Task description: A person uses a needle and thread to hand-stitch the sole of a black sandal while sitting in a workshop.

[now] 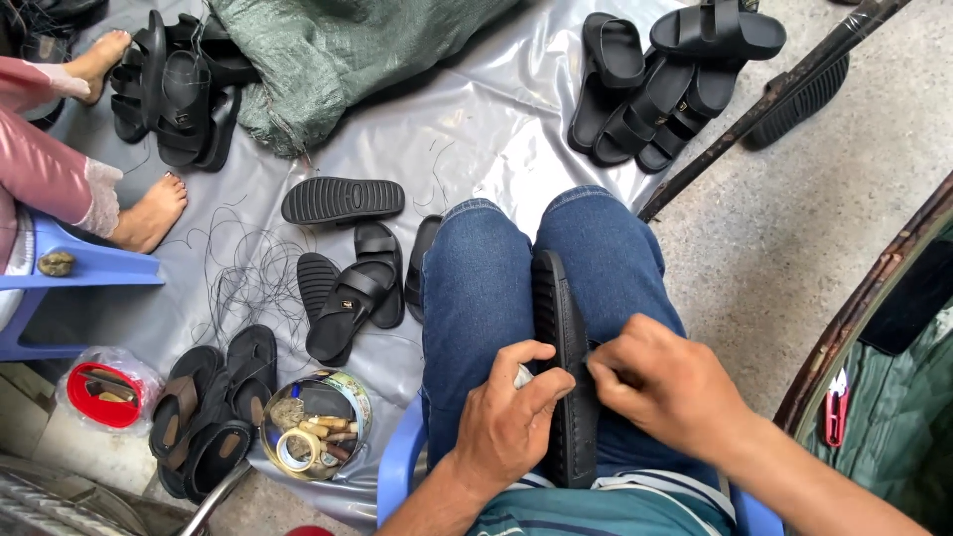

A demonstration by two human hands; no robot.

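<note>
A black sandal point(556, 318) stands on edge between my knees, clamped by my blue jeans point(476, 298). My left hand point(508, 417) grips the sandal's near part from the left, with a small pale object tucked under the thumb. My right hand point(667, 382) pinches at the sandal's right edge, fingers closed together; what they pinch is too small to tell. I sit on a blue plastic chair point(402, 467).
Black sandals lie on a grey plastic sheet point(476, 129): a pile at top right point(675, 79), another at top left point(174, 89), loose ones in the middle point(347, 288) and lower left point(213, 407). A round tin point(316, 425) of tools sits by my chair. Another person's bare feet point(149, 213) rest left.
</note>
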